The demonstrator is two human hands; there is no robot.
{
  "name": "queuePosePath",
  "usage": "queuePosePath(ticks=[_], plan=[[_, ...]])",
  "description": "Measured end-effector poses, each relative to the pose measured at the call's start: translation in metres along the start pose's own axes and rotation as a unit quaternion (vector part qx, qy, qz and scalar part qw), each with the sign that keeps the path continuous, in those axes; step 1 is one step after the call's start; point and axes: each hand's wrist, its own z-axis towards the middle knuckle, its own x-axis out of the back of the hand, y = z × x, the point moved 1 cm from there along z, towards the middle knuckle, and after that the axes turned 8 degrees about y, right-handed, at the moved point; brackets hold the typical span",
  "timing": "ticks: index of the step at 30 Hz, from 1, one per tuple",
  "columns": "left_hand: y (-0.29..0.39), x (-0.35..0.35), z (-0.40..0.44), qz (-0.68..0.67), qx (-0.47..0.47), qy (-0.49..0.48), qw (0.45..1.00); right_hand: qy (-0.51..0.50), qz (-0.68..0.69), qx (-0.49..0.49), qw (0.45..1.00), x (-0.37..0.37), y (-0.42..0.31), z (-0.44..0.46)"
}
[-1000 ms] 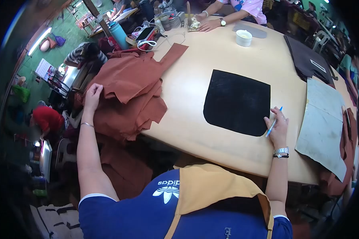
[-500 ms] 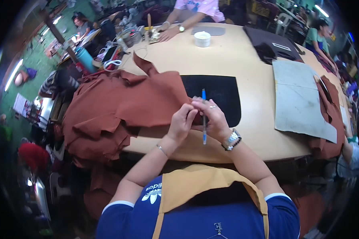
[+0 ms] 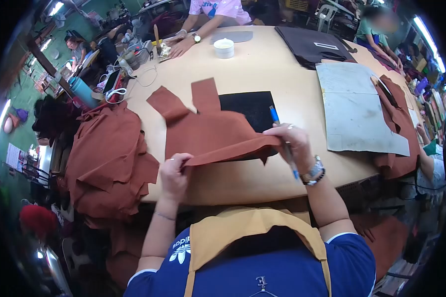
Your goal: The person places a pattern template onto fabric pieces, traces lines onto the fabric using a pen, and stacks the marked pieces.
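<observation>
A rust-brown leather piece [image 3: 208, 128] with two tabs at its far edge is stretched between my hands. My left hand [image 3: 174, 174] is closed on its near left corner. At the near right corner my right hand [image 3: 295, 143] pinches the leather and also holds a blue-capped pen [image 3: 274, 115], which slants between the fingers. The near edge is lifted and folded up, showing a long strip. Under the leather lies a black panel [image 3: 255, 106], partly covered. To the left, a pile of rust-brown leather pieces [image 3: 109, 158] hangs over the table edge.
On the wooden table [image 3: 193, 59] stand a white tub [image 3: 224, 48] and a grey template [image 3: 359, 106] lying over more brown leather [image 3: 399, 158]. Dark folded leather [image 3: 312, 44] lies at the back right. A co-worker's hands [image 3: 181, 47] are at the far side; a teal bottle [image 3: 82, 91] stands left.
The leather piece has come off the left pile and now lies spread before me. My hands have moved apart, left hand leftward and right hand rightward with the pen. The view has shifted slightly.
</observation>
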Motion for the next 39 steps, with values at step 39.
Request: queuePosePath(ticks=[39], plan=[[-0.031, -0.07, 0.027, -0.09, -0.021, -0.068, 0.993, 0.102, -0.191, -0.108, 0.97, 0.073, 0.089, -0.075]])
